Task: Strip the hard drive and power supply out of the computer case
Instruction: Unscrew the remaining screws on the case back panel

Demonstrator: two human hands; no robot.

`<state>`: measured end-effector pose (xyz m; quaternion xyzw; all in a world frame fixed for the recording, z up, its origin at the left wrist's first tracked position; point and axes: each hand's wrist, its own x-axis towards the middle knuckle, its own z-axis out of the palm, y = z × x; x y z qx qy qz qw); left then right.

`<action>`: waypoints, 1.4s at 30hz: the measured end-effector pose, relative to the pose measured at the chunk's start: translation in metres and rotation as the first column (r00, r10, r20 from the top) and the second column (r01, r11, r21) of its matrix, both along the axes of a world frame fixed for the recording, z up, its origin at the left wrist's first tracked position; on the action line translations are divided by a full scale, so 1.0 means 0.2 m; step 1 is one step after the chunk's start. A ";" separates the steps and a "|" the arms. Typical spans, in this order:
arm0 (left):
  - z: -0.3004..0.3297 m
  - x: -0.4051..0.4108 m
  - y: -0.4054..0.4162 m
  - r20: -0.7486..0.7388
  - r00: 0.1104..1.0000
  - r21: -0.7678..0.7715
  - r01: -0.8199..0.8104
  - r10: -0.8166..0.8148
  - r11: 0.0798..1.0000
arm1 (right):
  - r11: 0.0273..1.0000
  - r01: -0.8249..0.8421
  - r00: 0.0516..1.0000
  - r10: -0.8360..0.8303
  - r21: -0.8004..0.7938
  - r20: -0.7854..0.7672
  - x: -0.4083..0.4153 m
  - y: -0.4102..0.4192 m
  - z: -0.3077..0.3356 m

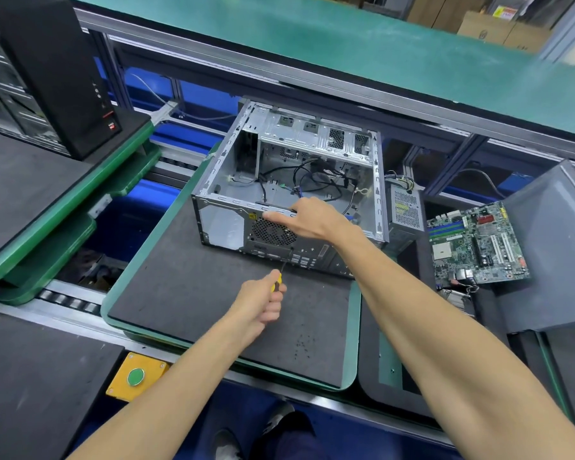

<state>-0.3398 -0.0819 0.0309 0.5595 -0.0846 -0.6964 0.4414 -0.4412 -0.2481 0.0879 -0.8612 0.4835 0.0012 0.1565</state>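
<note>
Head view, looking down at my two bare hands: my left hand [266,302] has its fingers curled tight around the yellow handle of a screwdriver [277,281], whose thin shaft points up at the rear panel of the computer case [289,180]. My right hand [307,219] rests on the case's top rear edge, fingers fairly straight and laid along the metal, steadying it; I cannot tell whether the thumb hooks under the rim. The case lies open on a dark mat [196,293] with a green border, loose black cables inside. A silvery power supply [405,210] already appears to sit outside, just beside the case's right wall, with a bare motherboard [478,240] further right. I judge the step in hand to be undoing a rear-panel screw; the next move calls for seating the tip squarely before turning. The screwdriver tip and the screw are too small to make out, I cannot find the hard drive, and another black tower [47,71] at far left is cut off.
</note>
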 end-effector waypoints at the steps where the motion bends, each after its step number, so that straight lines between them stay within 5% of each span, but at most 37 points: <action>1: 0.00 0.02 0.00 -0.286 0.956 0.076 -0.047 0.066 0.996 | 1.000 -0.005 1.000 0.005 0.002 0.000 0.00 0.00 0.00; 3: 0.00 0.05 0.02 -0.572 0.806 0.146 -0.080 0.150 0.986 | 1.000 -0.009 1.000 0.009 0.007 0.003 0.00 0.00 0.00; 5: -0.01 0.03 0.03 -0.564 0.817 0.117 -0.069 0.123 0.991 | 1.000 -0.004 1.000 0.004 0.007 0.006 0.00 0.00 0.00; 8: -0.01 -0.04 0.04 -0.154 0.988 -0.015 0.023 -0.025 1.000 | 1.000 0.005 1.000 -0.005 0.013 0.006 -0.01 0.00 0.00; 10: -0.02 -0.05 0.04 0.231 0.971 -0.101 0.094 -0.069 0.990 | 1.000 0.011 1.000 -0.011 0.013 0.000 0.00 0.01 0.01; 12: -0.02 -0.04 0.07 0.680 0.730 -0.139 0.220 -0.068 0.966 | 1.000 0.017 1.000 -0.017 0.016 0.000 0.00 0.01 0.01; 14: -0.03 -0.02 0.11 0.977 0.191 0.010 0.400 -0.094 0.916 | 1.000 0.020 1.000 -0.019 0.015 -0.004 0.00 0.01 0.01; 16: -0.04 0.00 0.11 0.973 -0.204 0.193 0.465 -0.107 0.864 | 1.000 0.018 1.000 -0.018 0.004 -0.006 0.00 0.01 0.00; 17: -0.05 -0.01 0.10 0.959 -0.261 0.227 0.467 -0.112 0.855 | 1.000 0.016 1.000 -0.016 -0.004 -0.005 -0.01 0.01 0.00; 18: -0.07 -0.02 0.09 0.957 -0.266 0.232 0.475 -0.113 0.849 | 1.000 0.014 1.000 -0.014 -0.011 -0.004 -0.01 0.01 0.00; 19: -0.07 -0.03 0.08 0.979 -0.174 0.177 0.478 -0.105 0.860 | 1.000 0.013 1.000 -0.014 -0.015 -0.003 -0.01 0.01 0.00; 22: -0.10 -0.05 0.08 0.957 0.288 -0.099 0.424 -0.030 0.900 | 1.000 0.016 1.000 -0.016 -0.022 -0.002 -0.01 0.01 0.00; 24: -0.09 -0.06 0.07 0.805 0.592 -0.195 0.317 -0.033 0.928 | 1.000 0.012 1.000 -0.012 -0.027 0.002 -0.01 0.00 -0.01; 26: -0.07 -0.06 0.05 0.310 0.951 -0.184 0.072 -0.011 0.980 | 0.999 0.007 1.000 -0.007 -0.033 0.002 -0.01 0.01 -0.01; 27: -0.06 -0.06 0.04 -0.060 0.997 -0.112 -0.047 0.040 0.993 | 0.999 0.004 1.000 -0.004 -0.035 0.002 -0.01 0.00 -0.01; 29: -0.05 -0.05 0.05 -0.520 0.846 0.004 -0.135 0.117 0.991 | 0.999 0.004 1.000 -0.004 -0.036 0.003 -0.01 0.00 -0.01; 31: -0.06 -0.05 0.06 -0.616 0.779 0.008 -0.143 0.118 0.990 | 0.999 -0.002 1.000 0.002 -0.042 -0.001 -0.01 0.00 -0.01; 33: -0.07 -0.05 0.06 -0.571 0.815 -0.015 -0.127 0.095 0.992 | 0.999 -0.003 1.000 0.003 -0.036 -0.003 0.00 0.00 -0.01; 35: -0.08 -0.04 0.06 -0.387 0.920 -0.058 -0.091 0.062 0.994 | 1.000 0.001 1.000 -0.001 -0.030 -0.002 0.00 0.01 -0.01; 38: -0.09 -0.04 0.07 0.120 0.993 -0.159 -0.004 0.023 0.987 | 1.000 0.006 1.000 -0.006 -0.022 0.005 -0.01 0.01 0.00; 40: -0.08 -0.03 0.10 0.538 0.843 -0.196 0.104 0.018 0.975 | 1.000 0.004 1.000 -0.004 -0.017 0.007 0.00 0.01 0.00; 42: -0.07 -0.03 0.13 0.884 0.466 -0.121 0.292 -0.031 0.949 | 1.000 0.002 1.000 -0.002 -0.016 0.006 0.00 0.01 0.01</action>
